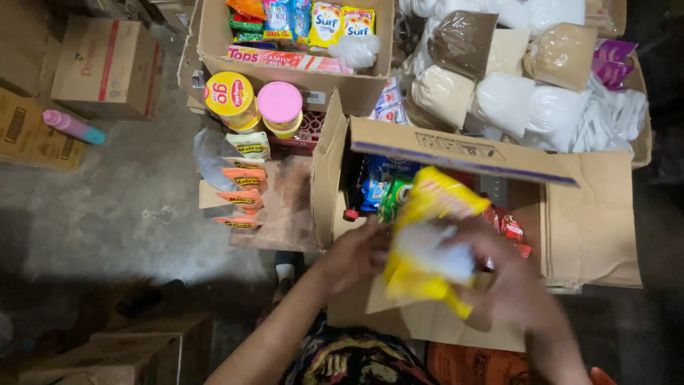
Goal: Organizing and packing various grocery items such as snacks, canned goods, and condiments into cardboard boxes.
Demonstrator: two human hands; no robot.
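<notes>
Yellow packet (427,242), blurred with motion, sits between your two hands just above the open cardboard box (456,153), which serves as the landmark here. Your left hand (353,253) curls around the packet's left edge; your right hand (509,281) wraps its lower right side, fingers closed on it, though the blur hides the exact grip. The packet looks soft and slack, so it could slip or fold if either hand loosens, and it might snag on the box's raised flap or knock the small red sachets (507,227) lying inside.

Inside the box, near the packet, lie a green pack (393,198) and a blue pack (374,187). Left of the box, a row of orange and white sachets (244,187) hangs down. Beyond those stand a yellow-lidded tub (229,96) and a pink-lidded tub (279,105). Behind the box, a second carton (214,39) holds bright detergent-style pouches, and clear bags of white and brown powder (499,78) pile to its right.
</notes>
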